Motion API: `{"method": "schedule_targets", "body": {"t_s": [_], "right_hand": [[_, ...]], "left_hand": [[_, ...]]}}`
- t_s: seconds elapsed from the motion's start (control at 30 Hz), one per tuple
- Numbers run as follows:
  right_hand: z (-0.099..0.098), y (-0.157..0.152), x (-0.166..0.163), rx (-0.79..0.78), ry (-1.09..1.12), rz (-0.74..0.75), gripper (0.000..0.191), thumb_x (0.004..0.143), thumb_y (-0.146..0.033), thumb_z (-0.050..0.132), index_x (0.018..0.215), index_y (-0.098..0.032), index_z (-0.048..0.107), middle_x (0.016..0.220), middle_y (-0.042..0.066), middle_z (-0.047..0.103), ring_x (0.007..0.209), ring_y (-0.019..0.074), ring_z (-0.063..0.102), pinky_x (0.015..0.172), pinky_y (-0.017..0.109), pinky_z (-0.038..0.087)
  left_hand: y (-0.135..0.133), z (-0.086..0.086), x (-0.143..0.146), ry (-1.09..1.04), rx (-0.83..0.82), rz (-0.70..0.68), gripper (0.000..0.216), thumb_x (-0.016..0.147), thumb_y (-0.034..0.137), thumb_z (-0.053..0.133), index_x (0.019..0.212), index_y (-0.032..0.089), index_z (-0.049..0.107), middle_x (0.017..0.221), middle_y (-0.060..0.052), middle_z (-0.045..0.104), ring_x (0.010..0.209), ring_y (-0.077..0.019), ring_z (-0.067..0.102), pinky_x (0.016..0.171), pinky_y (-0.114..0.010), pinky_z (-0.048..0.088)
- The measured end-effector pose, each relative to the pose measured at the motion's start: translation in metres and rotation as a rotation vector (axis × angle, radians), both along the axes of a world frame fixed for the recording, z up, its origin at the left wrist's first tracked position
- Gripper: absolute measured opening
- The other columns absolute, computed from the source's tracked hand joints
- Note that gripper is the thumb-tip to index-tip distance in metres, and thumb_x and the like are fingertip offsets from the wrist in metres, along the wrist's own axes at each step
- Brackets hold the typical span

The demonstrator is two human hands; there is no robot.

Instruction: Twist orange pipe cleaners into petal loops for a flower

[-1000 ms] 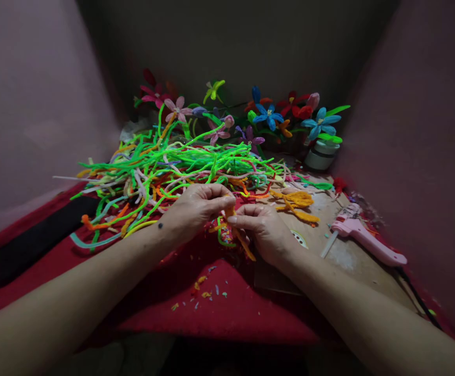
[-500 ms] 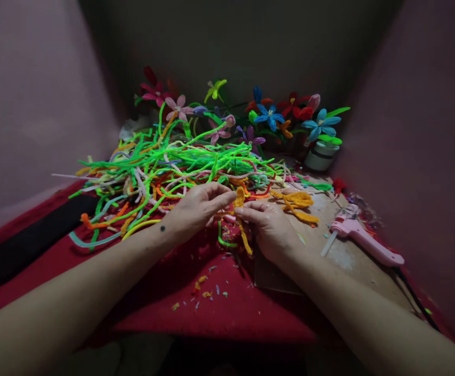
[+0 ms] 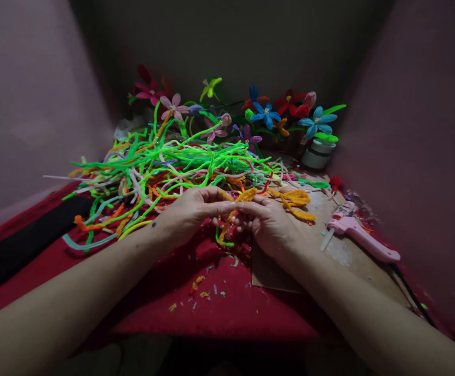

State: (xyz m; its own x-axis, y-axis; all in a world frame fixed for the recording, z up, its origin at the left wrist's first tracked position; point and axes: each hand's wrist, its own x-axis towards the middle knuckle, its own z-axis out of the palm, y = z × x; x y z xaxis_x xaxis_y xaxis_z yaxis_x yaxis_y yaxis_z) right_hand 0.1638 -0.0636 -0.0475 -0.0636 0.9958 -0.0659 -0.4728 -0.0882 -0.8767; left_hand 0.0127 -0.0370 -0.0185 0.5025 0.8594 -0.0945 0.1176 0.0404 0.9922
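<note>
Between my two hands is an orange-yellow pipe cleaner, bent into a petal-like loop, with a loose end hanging below. My left hand pinches it from the left with thumb and forefinger. From the right, my right hand grips it, thumb tip almost meeting the left thumb. The curled lower fingers partly hide the hanging end. Just right of my right hand, several folded orange-yellow pipe cleaner petals lie on a cardboard sheet.
A tangled heap of pipe cleaners, mostly green, spreads behind my hands. Pipe cleaner flowers stand at the back, near a small jar. A pink glue gun lies right; a black strip lies left on red cloth.
The loop has turned from upright to slanting right, and its hanging end has swung left. My hands have drawn closer together. The whole view has shifted slightly.
</note>
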Motion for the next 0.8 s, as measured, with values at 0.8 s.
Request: {"method": "schedule_targets", "body": {"t_s": [0.8], "right_hand": [[0.007,-0.009,0.001,0.527,-0.714,-0.252,0.015,0.079,-0.022,0.057,0.067,-0.019,0.066,0.070,0.001,0.057,0.067,0.0134,0.052,0.063,0.026,0.039]], "left_hand": [[-0.011,-0.005,0.007,-0.001,-0.101,0.112,0.011,0.063,0.018,0.057,0.054,0.016,0.053,0.048,0.003,0.049,0.044,-0.0084,0.043,0.045,-0.023,0.032]]}}
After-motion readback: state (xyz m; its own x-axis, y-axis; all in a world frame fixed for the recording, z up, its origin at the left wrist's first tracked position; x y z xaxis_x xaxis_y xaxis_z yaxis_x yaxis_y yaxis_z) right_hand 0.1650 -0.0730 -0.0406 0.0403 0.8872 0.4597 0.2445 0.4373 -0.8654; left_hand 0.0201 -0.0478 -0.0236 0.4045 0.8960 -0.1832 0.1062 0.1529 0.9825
